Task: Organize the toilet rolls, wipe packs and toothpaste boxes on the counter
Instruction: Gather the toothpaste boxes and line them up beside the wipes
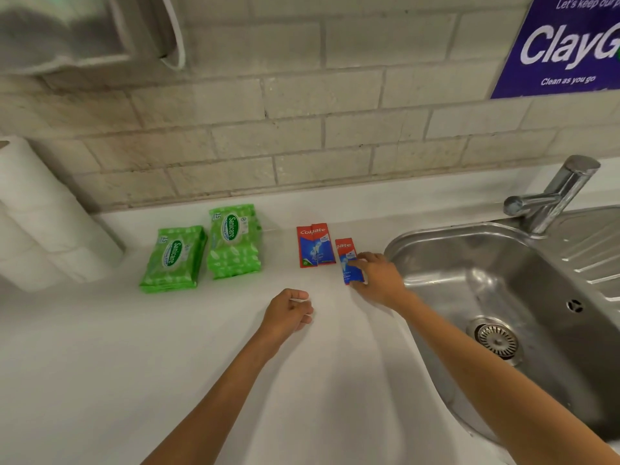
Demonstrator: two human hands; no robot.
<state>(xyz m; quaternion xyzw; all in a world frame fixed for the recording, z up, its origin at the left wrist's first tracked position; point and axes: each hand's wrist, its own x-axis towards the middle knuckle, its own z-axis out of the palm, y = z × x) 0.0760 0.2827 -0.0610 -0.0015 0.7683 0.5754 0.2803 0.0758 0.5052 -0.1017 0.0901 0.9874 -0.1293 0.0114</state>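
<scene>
White bench [167, 347], steel sink [402, 239] alongside: right hand [379, 280] rests straight fingers on the red-and-blue cardboard toothpaste box [349, 260] nearest the sink (probably light, stiff; pinch its long edges); left hand [288, 312] loosely curled, empty.

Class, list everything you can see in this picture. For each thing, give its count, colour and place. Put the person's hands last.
toilet rolls: several, exact count unclear; white; stacked at the counter's far left
wipe packs: two piles; green; side by side, left of centre
toothpaste boxes: three; red and blue; lying flat, two side by side, one apart nearer the sink
counter: one; white; under everything
sink: one; steel; right
tap: one; chrome; behind the sink
poster: one; purple, white lettering; wall, upper right
dispenser: one; grey, blurred; wall, upper left
left hand: loosely curled, holding nothing, over the counter
right hand: fingers touching the separate toothpaste box
</scene>
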